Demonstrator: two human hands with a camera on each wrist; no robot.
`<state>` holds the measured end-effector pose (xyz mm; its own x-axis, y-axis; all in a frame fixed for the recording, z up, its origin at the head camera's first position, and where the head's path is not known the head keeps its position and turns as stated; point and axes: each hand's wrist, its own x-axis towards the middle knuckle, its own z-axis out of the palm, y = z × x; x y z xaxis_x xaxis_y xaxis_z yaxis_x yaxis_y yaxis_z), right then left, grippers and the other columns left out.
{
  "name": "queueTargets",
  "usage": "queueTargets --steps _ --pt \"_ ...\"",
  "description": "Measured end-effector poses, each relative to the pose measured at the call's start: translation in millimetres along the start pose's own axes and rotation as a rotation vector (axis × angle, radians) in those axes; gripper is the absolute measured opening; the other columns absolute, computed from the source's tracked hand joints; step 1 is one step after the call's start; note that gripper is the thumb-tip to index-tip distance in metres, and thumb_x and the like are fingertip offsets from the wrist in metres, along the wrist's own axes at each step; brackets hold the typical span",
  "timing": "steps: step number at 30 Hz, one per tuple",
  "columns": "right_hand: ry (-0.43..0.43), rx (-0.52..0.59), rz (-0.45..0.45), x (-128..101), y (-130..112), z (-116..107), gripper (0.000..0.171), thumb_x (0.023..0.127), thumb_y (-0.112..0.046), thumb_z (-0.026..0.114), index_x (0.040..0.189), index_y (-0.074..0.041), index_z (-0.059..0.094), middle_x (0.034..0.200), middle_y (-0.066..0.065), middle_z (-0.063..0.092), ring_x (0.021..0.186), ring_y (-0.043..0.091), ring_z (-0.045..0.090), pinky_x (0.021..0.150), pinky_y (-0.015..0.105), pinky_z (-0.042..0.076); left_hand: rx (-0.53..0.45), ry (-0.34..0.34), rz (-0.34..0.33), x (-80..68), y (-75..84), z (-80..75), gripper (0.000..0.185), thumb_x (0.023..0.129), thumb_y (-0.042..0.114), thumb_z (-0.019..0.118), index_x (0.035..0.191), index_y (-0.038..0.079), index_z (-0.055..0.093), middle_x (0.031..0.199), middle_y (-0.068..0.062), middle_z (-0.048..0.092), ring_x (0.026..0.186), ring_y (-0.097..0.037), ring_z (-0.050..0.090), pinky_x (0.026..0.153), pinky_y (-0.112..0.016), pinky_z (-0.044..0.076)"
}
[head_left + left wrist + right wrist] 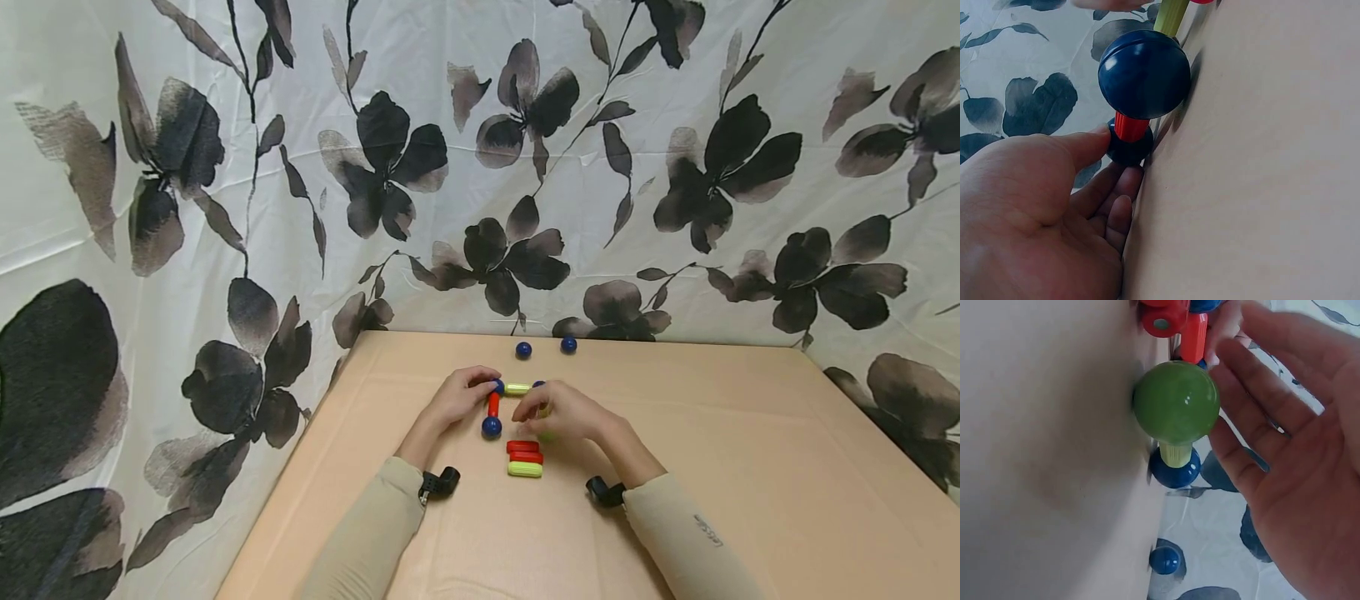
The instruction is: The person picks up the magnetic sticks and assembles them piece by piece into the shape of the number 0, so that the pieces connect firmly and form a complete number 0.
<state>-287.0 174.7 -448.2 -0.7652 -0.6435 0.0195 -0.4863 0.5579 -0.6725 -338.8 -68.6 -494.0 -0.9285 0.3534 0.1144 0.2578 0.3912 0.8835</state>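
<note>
A frame of rods and balls lies on the tan table (pixel 750 467). My left hand (pixel 486 386) pinches the far-left blue ball (pixel 1130 149) between thumb (pixel 1088 142) and fingers. A red rod (pixel 492 404) joins that ball to a nearer blue ball (pixel 1144 74). A yellow-green rod (pixel 517 388) runs right to another blue ball (pixel 1174 473). From there a short yellow-green rod (pixel 1175 453) leads to a green ball (pixel 1176 402). My right hand (pixel 546 410) hovers over the green ball with straight fingers (pixel 1235 400), gripping nothing.
Two red rods (pixel 524 452) and a yellow-green rod (pixel 525 469) lie stacked just in front of the hands. Two loose blue balls (pixel 523 350) (pixel 568 343) sit near the table's far edge. A floral curtain (pixel 225 208) hangs behind and to the left.
</note>
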Motion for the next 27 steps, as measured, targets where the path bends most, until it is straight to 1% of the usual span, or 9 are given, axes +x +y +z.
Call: queueTargets --steps 2,4,8,10,14,17,21,24,27 --pt "-0.047 0.001 0.009 -1 0 1 0.013 0.092 -0.010 0.079 0.104 -0.016 0.082 0.098 -0.005 0.077 0.092 0.017 0.065 0.086 0.032 0.055 -0.004 0.001 -0.002 -0.2 -0.3 0.0 0.030 0.106 0.018 0.061 0.133 0.007 0.069 0.126 -0.007 0.072 0.121 -0.025 0.062 0.112 -0.046 0.047" --pt "-0.087 0.001 0.021 -1 0 3 0.013 0.092 -0.010 0.079 0.102 -0.019 0.081 0.097 -0.008 0.076 0.091 0.015 0.065 0.084 0.029 0.057 -0.003 0.003 0.003 -0.3 -1.2 0.2 0.029 0.106 0.018 0.061 0.132 0.007 0.070 0.126 -0.007 0.072 0.121 -0.025 0.062 0.112 -0.046 0.047" --pt "-0.127 -0.035 0.041 2 -1 10 0.015 0.091 -0.009 0.080 0.099 -0.022 0.079 0.093 -0.012 0.073 0.088 0.012 0.066 0.082 0.025 0.058 0.005 0.010 0.008 0.2 -3.0 0.5 0.027 0.106 0.018 0.062 0.130 0.010 0.071 0.126 -0.006 0.073 0.121 -0.024 0.063 0.112 -0.045 0.047" --pt "-0.130 -0.086 0.043 4 -3 14 0.017 0.090 -0.008 0.080 0.098 -0.024 0.078 0.091 -0.013 0.072 0.086 0.011 0.065 0.082 0.024 0.057 0.002 0.009 0.006 0.3 -3.4 0.5 0.027 0.106 0.018 0.061 0.130 0.011 0.072 0.126 -0.005 0.073 0.121 -0.024 0.063 0.112 -0.045 0.047" --pt "-0.106 -0.209 0.046 8 -8 21 0.018 0.088 -0.009 0.080 0.095 -0.024 0.074 0.086 -0.014 0.068 0.082 0.010 0.062 0.080 0.025 0.055 -0.007 0.005 -0.001 0.0 -2.8 0.3 0.027 0.106 0.018 0.061 0.130 0.012 0.071 0.127 -0.005 0.072 0.123 -0.024 0.062 0.113 -0.045 0.046" --pt "-0.091 -0.250 0.051 9 -9 23 0.016 0.089 -0.012 0.081 0.096 -0.024 0.072 0.085 -0.014 0.065 0.081 0.010 0.060 0.080 0.025 0.054 -0.007 0.005 0.000 -0.4 -2.5 0.4 0.026 0.106 0.018 0.061 0.130 0.012 0.071 0.126 -0.005 0.072 0.123 -0.025 0.062 0.113 -0.046 0.046" --pt "-0.067 -0.197 0.037 7 -9 20 0.015 0.094 -0.015 0.078 0.099 -0.021 0.066 0.087 -0.010 0.064 0.082 0.011 0.059 0.076 0.025 0.052 -0.015 -0.001 -0.002 -0.7 -2.0 0.7 0.028 0.106 0.017 0.061 0.131 0.009 0.070 0.126 -0.006 0.072 0.123 -0.026 0.062 0.114 -0.045 0.046" --pt "-0.029 -0.141 -0.002 4 -8 12 0.012 0.097 -0.011 0.073 0.100 -0.017 0.063 0.090 -0.003 0.066 0.083 0.013 0.059 0.075 0.027 0.051 -0.024 -0.006 -0.003 -0.7 -1.6 0.9 0.030 0.106 0.016 0.061 0.133 0.007 0.069 0.126 -0.007 0.072 0.121 -0.026 0.062 0.113 -0.045 0.047" --pt "0.004 -0.098 -0.043 1 -7 2 0.009 0.099 -0.005 0.069 0.103 -0.012 0.069 0.097 0.004 0.071 0.087 0.015 0.060 0.079 0.027 0.052 -0.030 -0.004 -0.005 -0.6 -1.3 0.8 0.029 0.106 0.015 0.061 0.132 0.007 0.069 0.126 -0.007 0.072 0.119 -0.026 0.062 0.111 -0.045 0.048"
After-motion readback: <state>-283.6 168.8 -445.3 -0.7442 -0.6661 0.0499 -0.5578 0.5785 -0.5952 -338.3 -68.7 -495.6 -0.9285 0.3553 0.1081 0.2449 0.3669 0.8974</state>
